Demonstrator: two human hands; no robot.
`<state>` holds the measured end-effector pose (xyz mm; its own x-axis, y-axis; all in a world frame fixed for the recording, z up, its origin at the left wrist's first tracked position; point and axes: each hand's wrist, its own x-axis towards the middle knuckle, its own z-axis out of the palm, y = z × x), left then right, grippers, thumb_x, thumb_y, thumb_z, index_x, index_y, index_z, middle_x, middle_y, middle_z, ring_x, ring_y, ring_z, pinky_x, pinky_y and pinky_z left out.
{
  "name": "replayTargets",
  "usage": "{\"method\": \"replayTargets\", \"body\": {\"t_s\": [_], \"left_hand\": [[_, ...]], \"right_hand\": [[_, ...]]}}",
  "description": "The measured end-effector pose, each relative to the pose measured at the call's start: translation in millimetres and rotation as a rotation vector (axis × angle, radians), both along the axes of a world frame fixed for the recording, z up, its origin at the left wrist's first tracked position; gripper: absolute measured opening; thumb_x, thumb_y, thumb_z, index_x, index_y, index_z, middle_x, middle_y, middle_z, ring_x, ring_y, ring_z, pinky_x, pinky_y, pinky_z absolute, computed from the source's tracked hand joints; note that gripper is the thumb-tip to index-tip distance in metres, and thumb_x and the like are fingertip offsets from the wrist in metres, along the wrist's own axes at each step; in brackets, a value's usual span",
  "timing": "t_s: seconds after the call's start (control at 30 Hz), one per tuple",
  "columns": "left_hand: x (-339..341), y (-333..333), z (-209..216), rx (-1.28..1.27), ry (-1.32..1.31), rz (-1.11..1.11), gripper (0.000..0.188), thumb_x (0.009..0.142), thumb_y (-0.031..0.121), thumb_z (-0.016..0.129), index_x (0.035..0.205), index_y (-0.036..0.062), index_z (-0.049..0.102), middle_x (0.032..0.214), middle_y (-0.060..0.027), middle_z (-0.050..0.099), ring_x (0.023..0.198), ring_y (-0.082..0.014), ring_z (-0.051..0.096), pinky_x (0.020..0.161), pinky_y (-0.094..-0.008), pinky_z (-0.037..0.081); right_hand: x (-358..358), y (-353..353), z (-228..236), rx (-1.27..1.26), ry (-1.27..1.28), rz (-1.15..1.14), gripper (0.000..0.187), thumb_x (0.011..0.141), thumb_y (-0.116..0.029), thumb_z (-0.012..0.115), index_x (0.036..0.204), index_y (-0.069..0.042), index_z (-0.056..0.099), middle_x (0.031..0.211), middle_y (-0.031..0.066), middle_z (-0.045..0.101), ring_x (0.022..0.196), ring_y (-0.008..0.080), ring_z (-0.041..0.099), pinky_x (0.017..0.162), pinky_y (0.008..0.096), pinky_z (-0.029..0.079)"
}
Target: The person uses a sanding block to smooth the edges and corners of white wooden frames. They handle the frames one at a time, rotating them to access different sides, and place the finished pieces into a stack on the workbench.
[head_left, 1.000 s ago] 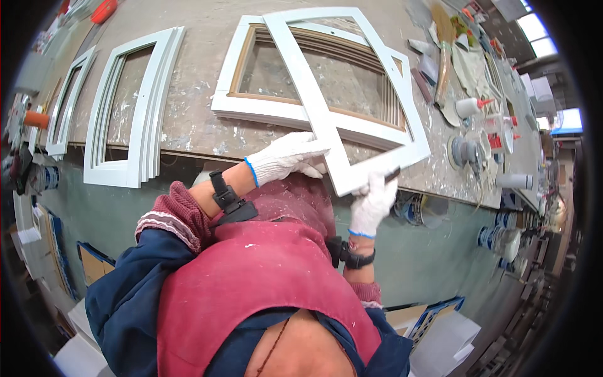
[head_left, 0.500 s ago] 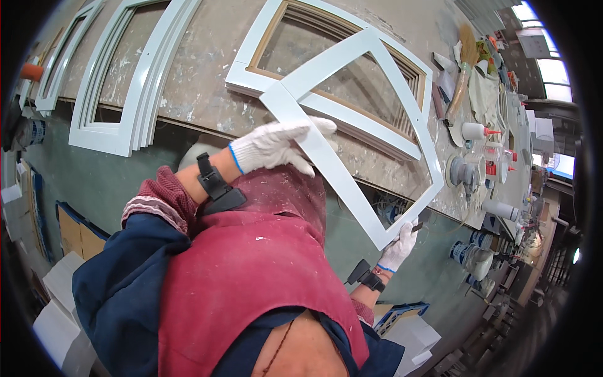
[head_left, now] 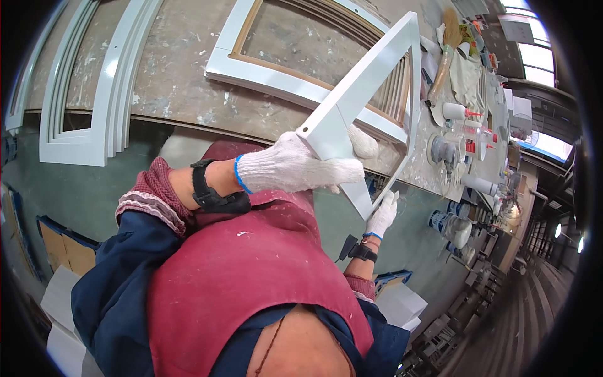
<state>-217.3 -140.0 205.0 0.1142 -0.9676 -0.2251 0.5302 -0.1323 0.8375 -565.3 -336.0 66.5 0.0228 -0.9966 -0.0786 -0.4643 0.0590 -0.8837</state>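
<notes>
I see the white frame (head_left: 377, 94) lifted off the workbench (head_left: 176, 81), left hand (head_left: 295, 169) and right hand (head_left: 382, 217) both gripping it; not yet set down.

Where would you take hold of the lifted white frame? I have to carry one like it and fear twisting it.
Grip the white frame on two separate rails, as the hands do now. The left hand wraps the broad flat rail near its lower end from the person's side, and the right hand takes the thin rail near the bottom corner. It is tilted off the workbench, and spread grips probably resist twisting.
</notes>
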Motion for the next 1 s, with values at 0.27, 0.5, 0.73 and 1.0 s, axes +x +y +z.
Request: {"method": "replayTargets", "body": {"t_s": [0.27, 0.5, 0.73, 1.0], "left_hand": [[-12, 3, -8, -0.233, -0.125, 0.011, 0.051, 0.077, 0.026, 0.078, 0.118, 0.0033, 0.059, 0.094, -0.0082, 0.066, 0.087, -0.0148, 0.063, 0.079, -0.0297, 0.052], [-22, 5, -16, -0.380, -0.076, 0.029, 0.052, 0.078, 0.023, 0.081, 0.119, 0.0027, 0.056, 0.094, -0.0045, 0.063, 0.089, -0.0122, 0.059, 0.082, -0.0280, 0.051], [-21, 9, -13, -0.416, -0.050, -0.014, 0.046, 0.082, 0.022, 0.076, 0.119, 0.0041, 0.055, 0.096, -0.0056, 0.062, 0.090, -0.0146, 0.060, 0.083, -0.0302, 0.051], [-15, 6, -22, -0.410, -0.051, -0.053, 0.050, 0.081, 0.019, 0.078, 0.123, 0.0029, 0.056, 0.107, -0.0060, 0.064, 0.102, -0.0126, 0.058, 0.089, -0.0280, 0.049]], "right_hand": [[83, -6, 139, -0.262, 0.197, 0.262, 0.041, 0.100, -0.024, 0.048, 0.137, -0.007, 0.047, 0.084, 0.0026, 0.062, 0.055, 0.0027, 0.043, 0.047, 0.0185, 0.034], [238, -11, 252, -0.823, 0.549, 0.854, 0.029, 0.095, -0.012, 0.054, 0.121, 0.000, 0.061, 0.108, 0.0160, 0.066, 0.095, 0.0233, 0.064, 0.087, 0.0329, 0.048], [311, -35, 264, -0.968, 0.743, 1.080, 0.029, 0.095, -0.017, 0.058, 0.119, -0.002, 0.062, 0.108, 0.0152, 0.068, 0.097, 0.0225, 0.066, 0.085, 0.0313, 0.050], [306, 14, 268, -1.125, 0.889, 1.328, 0.033, 0.083, -0.011, 0.062, 0.116, -0.008, 0.063, 0.084, 0.0127, 0.063, 0.074, 0.0291, 0.063, 0.067, 0.0378, 0.049]]}}
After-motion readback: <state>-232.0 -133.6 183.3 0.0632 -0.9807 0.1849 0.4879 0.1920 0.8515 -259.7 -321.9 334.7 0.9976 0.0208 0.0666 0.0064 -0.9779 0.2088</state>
